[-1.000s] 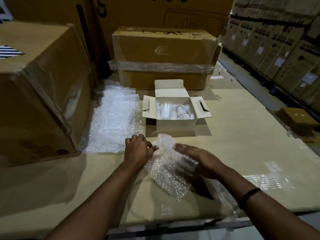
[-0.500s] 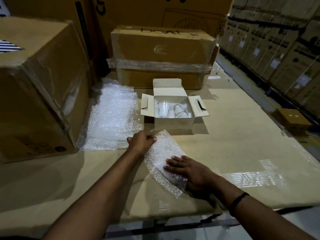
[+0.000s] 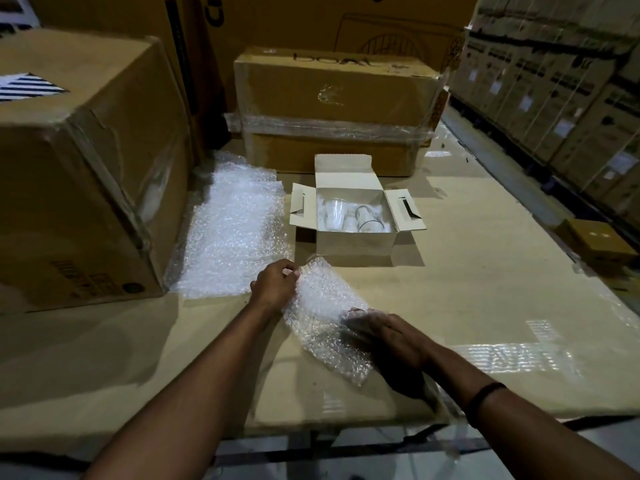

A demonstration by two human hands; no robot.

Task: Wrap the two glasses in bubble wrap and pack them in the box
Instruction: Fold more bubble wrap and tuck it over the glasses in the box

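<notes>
Since one second ago the right hand (image 3: 388,336) has dropped from a raised grip to lie flat on the small bubble wrap sheet (image 3: 322,306), which is now spread on the worktop (image 3: 485,271) instead of bunched up. Right fingers, slightly blurred, are spread and press the sheet's near half. The left hand (image 3: 275,285) pinches the sheet's far-left corner between thumb and curled fingers. The sheet lies just in front of the open white box (image 3: 355,242). Two clear glasses (image 3: 336,213) stand unwrapped side by side inside that box. Left of the box lies a larger bubble wrap stack (image 3: 232,230); behind the box stands a taped carton (image 3: 336,109).
</notes>
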